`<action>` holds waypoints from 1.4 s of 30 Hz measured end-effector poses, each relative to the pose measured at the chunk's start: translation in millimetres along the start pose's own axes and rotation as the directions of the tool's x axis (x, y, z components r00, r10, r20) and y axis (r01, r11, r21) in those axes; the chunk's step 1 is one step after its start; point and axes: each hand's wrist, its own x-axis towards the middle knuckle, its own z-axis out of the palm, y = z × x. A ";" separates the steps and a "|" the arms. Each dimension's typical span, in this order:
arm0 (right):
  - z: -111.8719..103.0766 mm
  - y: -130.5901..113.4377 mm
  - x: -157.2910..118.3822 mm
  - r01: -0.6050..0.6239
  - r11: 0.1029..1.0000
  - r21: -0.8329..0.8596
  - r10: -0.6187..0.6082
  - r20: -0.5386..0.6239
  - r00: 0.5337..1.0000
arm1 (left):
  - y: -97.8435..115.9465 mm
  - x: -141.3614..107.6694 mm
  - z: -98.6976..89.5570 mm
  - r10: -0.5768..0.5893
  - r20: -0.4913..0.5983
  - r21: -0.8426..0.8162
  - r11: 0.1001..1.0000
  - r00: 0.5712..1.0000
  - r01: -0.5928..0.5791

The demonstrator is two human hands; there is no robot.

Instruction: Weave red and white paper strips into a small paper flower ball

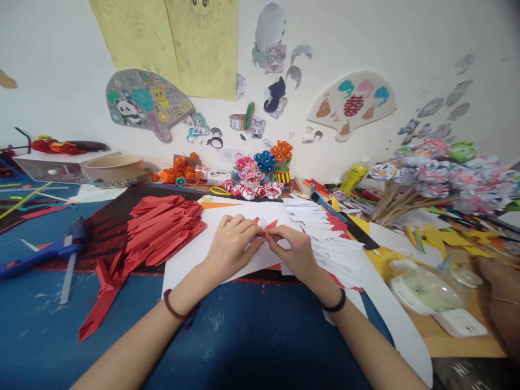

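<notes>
Over the white sheet (184, 273) in the middle, both of my hands pinch one small folded red and white paper piece (271, 224). My left hand (233, 244) grips its left side with thumb and fingers pressed together. On the other side, my right hand (294, 249) pinches it the same way. My fingertips hide part of the piece. To the left lies a pile of folded red paper strips (162, 233), with some loose folded red strips (103, 292) in front of it. Right of my hands, folded white paper strips (329, 241) lie in overlapping rows.
A blue glue gun (60, 249) lies at left. Red-and-white paper balls (255, 190) line the back, near small flower pots (282, 174). At right are paper flowers on sticks (406, 189), a clear bottle (426, 290) and another person's hand (498, 292).
</notes>
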 end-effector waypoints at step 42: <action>-6.1 12.4 -6.9 0.300 0.950 -0.092 -0.273 0.227 0.935 | 4.2 6.0 -18.0 0.388 0.269 0.131 0.892 0.882 -0.432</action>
